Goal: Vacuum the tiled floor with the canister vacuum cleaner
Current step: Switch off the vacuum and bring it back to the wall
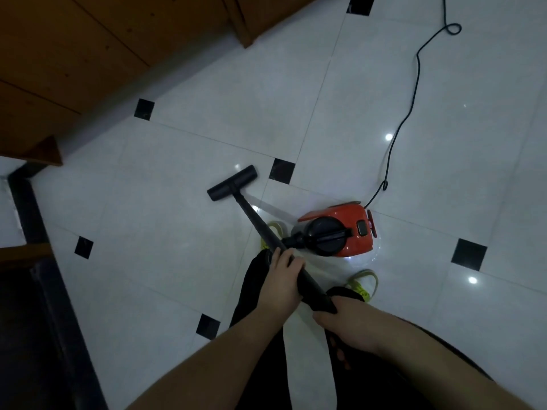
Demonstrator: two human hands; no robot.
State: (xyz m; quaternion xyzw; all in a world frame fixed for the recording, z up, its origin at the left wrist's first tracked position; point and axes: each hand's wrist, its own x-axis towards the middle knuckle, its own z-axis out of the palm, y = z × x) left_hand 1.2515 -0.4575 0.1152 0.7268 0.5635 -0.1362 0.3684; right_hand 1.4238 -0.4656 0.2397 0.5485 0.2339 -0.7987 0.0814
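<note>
A red and black canister vacuum cleaner (337, 229) sits on the white tiled floor (177, 232) just ahead of my feet. Its black wand (254, 217) slants up from the flat black floor head (232, 182), which lies on the tiles ahead and left of the canister. My left hand (281, 284) grips the wand partway up. My right hand (340, 324) holds the wand's upper end, fingers curled round it.
A black power cord (414, 84) snakes from the canister's rear to the upper right. Wooden furniture (88, 48) fills the upper left, with a dark threshold strip (44, 247) along the left. My shoes (364, 284) stand beside the canister. Small black inset tiles dot the floor.
</note>
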